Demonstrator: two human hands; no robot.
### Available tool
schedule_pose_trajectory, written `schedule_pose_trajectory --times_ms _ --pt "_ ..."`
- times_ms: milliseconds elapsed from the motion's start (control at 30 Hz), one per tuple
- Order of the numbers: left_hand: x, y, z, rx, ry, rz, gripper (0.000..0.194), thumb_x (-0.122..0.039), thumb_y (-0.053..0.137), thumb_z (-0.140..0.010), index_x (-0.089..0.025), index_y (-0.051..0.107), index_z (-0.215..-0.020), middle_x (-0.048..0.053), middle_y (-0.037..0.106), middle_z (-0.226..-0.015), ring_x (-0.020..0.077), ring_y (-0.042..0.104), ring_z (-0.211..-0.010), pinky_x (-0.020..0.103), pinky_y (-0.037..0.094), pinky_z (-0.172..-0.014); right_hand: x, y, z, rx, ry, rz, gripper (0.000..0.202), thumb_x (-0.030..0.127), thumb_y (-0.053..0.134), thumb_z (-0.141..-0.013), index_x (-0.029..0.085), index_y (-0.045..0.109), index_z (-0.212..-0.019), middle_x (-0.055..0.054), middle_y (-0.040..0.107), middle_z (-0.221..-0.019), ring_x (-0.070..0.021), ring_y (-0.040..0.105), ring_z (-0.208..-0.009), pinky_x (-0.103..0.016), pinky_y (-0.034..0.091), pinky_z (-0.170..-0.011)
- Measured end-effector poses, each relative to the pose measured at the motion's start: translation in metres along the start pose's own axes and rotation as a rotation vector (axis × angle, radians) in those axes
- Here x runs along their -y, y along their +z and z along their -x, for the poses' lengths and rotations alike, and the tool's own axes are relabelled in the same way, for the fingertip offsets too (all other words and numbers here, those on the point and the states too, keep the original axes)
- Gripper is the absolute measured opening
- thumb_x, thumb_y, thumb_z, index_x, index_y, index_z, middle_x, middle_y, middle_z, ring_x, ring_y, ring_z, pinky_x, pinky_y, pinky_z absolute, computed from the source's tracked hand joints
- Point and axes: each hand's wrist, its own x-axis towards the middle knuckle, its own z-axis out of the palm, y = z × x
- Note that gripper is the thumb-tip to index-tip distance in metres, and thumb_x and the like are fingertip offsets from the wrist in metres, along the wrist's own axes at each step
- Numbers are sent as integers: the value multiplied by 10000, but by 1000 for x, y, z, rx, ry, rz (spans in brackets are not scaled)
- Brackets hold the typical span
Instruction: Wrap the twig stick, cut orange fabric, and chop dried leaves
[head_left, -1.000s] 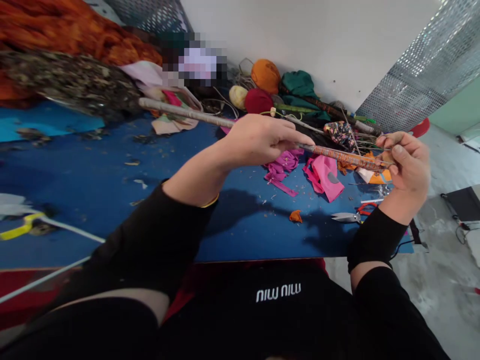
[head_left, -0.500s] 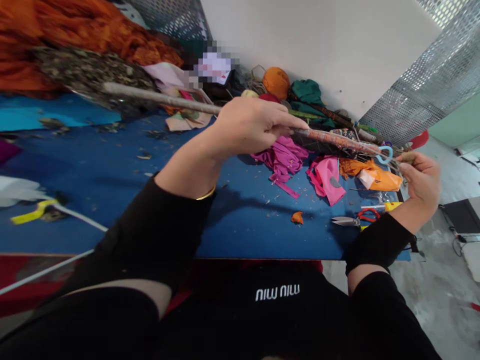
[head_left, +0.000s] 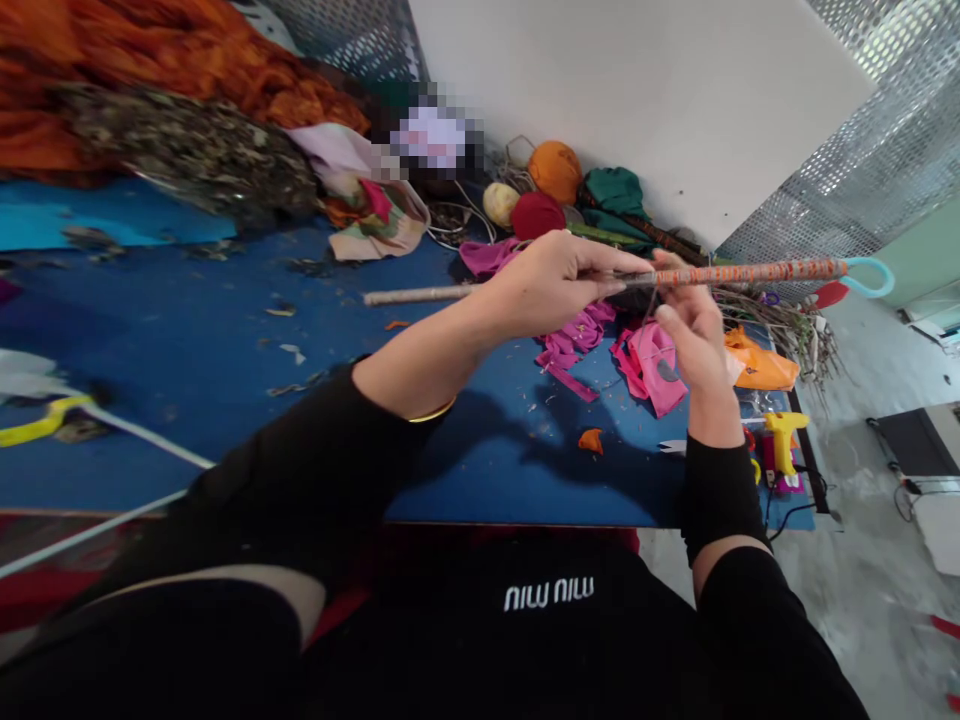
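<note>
A long thin stick (head_left: 757,273) crosses above the table, wrapped in grey and orange material on its right part, with a light blue loop (head_left: 874,277) at its right end. My left hand (head_left: 551,282) is closed round the stick near its middle. Just to the right, my right hand (head_left: 694,320) is at the stick, fingers curled behind and below it, with a dark thin strand (head_left: 646,318) hanging beside its thumb. Pink cloth (head_left: 654,368) and magenta cloth (head_left: 574,345) lie on the table below the hands.
Along the wall are an orange ball (head_left: 555,172), a red ball (head_left: 538,215) and green cloth (head_left: 615,195). A yellow glue gun (head_left: 785,440) and partly hidden scissors (head_left: 673,446) lie at the right. Orange fabric (head_left: 187,60) is heaped at the back left.
The stick has shifted right and its tilt has levelled. My right hand has moved left from beyond the blue loop to close beside my left hand, which has moved slightly right.
</note>
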Motion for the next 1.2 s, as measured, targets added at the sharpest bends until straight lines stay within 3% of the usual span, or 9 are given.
schedule_pose_trajectory --times_ms 100,233,300,367,433,500,700,1000,1200 --pt "2 2 -1 -22 3 44 404 -182 603 -938 -179 824 -1276 51 837 -1066 174 758 -1019 271 579 -978 19 21 10 -86 12 120 449 678 609 -974 254 714 -870 -19 691 -822 -206 717 -912 -418 618 -958" --pt "3 7 -1 -45 1 -3 372 -194 601 -952 -171 826 -1247 55 833 -1072 190 754 -1014 302 586 -951 34 28 19 -387 -195 265 550 688 472 -1022 266 668 -727 -77 617 -948 -259 698 -1044 -506 587 -1001" --pt "3 11 -1 -38 20 -48 358 -213 590 -962 -178 829 -1227 65 831 -1088 208 753 -1028 324 586 -947 33 33 19 -384 -242 184 614 757 404 -1010 274 610 -691 -78 578 -894 -274 699 -991 -557 585 -989" --pt "4 16 0 -63 27 -122 336 -236 585 -972 -195 831 -1196 71 830 -1098 222 750 -1042 332 580 -940 29 40 18 -334 -239 46 625 797 396 -991 279 535 -671 -38 488 -743 -236 643 -772 -562 596 -933" --pt "4 22 3 -108 11 -222 315 -256 582 -983 -221 828 -1175 69 828 -1108 228 745 -1043 329 569 -918 25 45 17 -327 -207 -63 605 800 439 -976 281 474 -667 9 365 -646 -189 507 -608 -514 598 -840" --pt "4 28 6 -147 -9 -320 305 -262 574 -995 -242 817 -1178 63 823 -1126 228 740 -1039 326 551 -896 24 46 17 -359 -160 -88 575 776 474 -974 281 438 -683 28 301 -631 -170 425 -573 -450 567 -746" --pt "3 42 13 -210 12 -437 285 -259 565 -1013 -266 801 -1173 48 810 -1105 216 734 -1002 299 509 -806 41 45 29 -412 -66 -54 457 660 443 -1028 287 490 -768 15 333 -676 -176 442 -629 -405 519 -708" --pt "11 40 6 -157 -41 -292 260 -258 604 -970 -229 804 -1134 62 818 -1060 230 733 -961 314 520 -818 41 57 30 -474 -98 -111 421 589 489 -1037 283 452 -751 15 400 -695 -163 453 -599 -398 537 -682" --pt "17 21 -2 -56 -19 36 247 -252 661 -936 -165 762 -1144 67 769 -922 172 670 -796 288 525 -742 40 63 26 -462 -178 -104 412 594 490 -1037 285 544 -771 10 454 -707 -185 624 -742 -470 603 -940"
